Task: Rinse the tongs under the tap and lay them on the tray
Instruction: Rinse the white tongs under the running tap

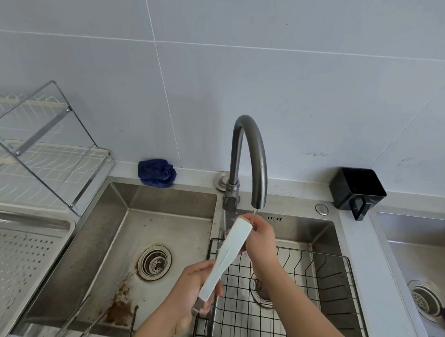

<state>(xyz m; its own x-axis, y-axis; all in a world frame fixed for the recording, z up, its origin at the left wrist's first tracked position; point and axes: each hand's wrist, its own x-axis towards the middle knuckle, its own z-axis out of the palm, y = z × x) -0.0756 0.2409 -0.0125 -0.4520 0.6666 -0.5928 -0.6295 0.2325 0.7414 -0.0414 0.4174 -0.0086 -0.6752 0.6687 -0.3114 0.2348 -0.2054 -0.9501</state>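
Nearest are two bare forearms reaching in over a double steel sink. The left hand (189, 293) curls its fingers around the lower handle end of the white tongs (228, 251), and the right hand (261, 245) pinches their upper end. The tongs slant up and to the right between the two hands, closed flat. Their top sits just under the spout of the curved tap (260, 170), where a thin stream of water (254, 213) meets them. They hang above the divider between the basins. The left basin (163, 198) holds a round drain, rust-coloured stains and some thin metal utensils (76, 314) at its near edge. The right basin (303, 229) holds a black wire rack (315, 252), which lies below the right hand. A perforated steel tray (13, 260) sits left of the sink, well apart from the tongs. Behind it stands a dish rack (36, 163) with a tilted glass panel. On the back ledge are a crumpled blue cloth (156, 172) and a black container (357, 191), its dark inside unreadable. Another basin (419, 230) shows at far right.
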